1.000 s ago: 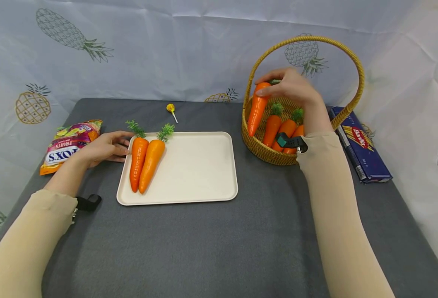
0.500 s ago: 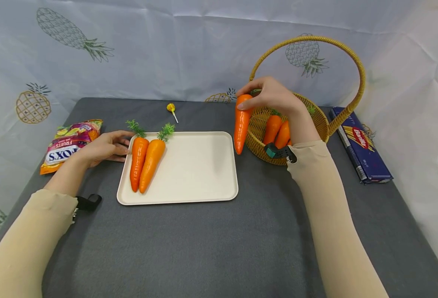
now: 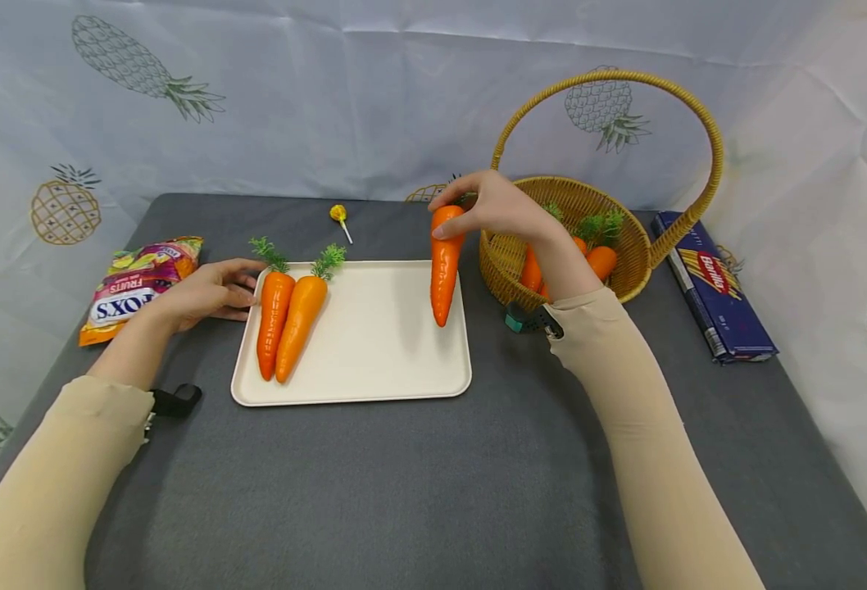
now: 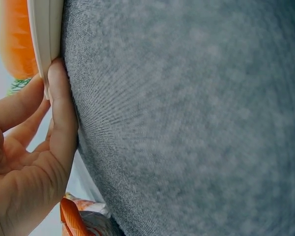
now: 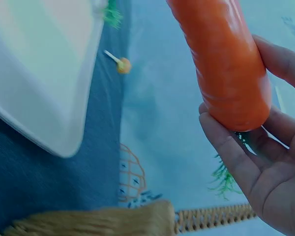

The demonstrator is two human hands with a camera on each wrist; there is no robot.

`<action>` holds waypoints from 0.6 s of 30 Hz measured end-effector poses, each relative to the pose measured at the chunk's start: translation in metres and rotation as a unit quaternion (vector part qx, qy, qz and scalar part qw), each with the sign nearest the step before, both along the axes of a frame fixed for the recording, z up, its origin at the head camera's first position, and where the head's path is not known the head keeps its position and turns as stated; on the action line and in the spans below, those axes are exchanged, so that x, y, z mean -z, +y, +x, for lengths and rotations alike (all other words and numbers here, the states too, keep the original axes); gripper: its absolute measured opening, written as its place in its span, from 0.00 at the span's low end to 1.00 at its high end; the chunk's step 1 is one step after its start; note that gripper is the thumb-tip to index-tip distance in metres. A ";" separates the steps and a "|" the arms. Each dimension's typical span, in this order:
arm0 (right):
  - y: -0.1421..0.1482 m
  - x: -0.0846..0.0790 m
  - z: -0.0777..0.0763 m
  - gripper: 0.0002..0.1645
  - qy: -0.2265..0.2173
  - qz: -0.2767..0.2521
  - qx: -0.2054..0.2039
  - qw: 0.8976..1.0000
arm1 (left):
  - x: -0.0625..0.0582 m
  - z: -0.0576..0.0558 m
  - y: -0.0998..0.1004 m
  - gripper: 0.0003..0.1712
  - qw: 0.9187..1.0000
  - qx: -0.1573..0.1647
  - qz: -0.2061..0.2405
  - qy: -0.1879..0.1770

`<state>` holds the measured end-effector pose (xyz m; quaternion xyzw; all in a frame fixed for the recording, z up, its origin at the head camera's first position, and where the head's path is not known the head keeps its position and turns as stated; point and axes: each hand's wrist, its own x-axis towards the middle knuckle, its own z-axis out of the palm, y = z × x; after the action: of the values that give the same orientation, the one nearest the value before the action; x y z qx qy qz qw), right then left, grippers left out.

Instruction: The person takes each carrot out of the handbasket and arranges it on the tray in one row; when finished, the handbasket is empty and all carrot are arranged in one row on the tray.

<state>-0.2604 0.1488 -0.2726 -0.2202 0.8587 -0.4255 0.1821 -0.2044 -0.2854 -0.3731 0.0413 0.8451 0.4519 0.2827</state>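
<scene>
Leftward from beside the basket [image 3: 497, 264], the held carrot [image 3: 444, 270] and the right hand [image 3: 494, 205] have moved to the tray's right end since half a second ago. The held carrot hangs tip down, seemingly above the tray [image 3: 374, 360]; its height is hard to judge. Thumb and fingers are clamped on its thick top end. At the tray's other end, a red carrot [image 3: 274, 324] and a paler carrot [image 3: 303, 326] lie side by side, leaves away from the person. The left hand [image 3: 208, 291] steadies the left edge.

Gripping near the leaves seems right, since it leaves the body free; a slow, tilted descent should spare the tip a knock, and a steady left hand should stop the tray sliding.

The left wrist view shows what the head view hides: thumb above the rim, a finger against its outer side, pinched together. The right wrist view reveals the held carrot's leaves behind the fingers, mostly covered from above. Only the head view shows the carrots inside the basket [image 3: 601, 260] and the pasta box [image 3: 721, 287] beyond it.
</scene>
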 end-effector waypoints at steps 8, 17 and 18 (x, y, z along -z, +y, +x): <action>-0.025 0.015 0.005 0.23 0.007 0.005 -0.024 1.000 | 0.000 0.000 0.000 0.37 1.000 0.000 0.003 0.000; -0.045 0.028 0.010 0.22 0.022 0.016 -0.042 0.999 | 0.000 0.000 0.000 0.37 1.000 -0.001 0.004 -0.002; -0.047 0.029 0.011 0.22 0.023 0.017 -0.041 0.999 | 0.000 0.000 0.000 0.37 1.000 0.000 0.004 -0.003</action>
<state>-0.2495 0.1016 -0.3014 -0.2621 0.8599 -0.3977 0.1835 -0.2041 -0.2857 -0.3729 0.0408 0.8426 0.4553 0.2847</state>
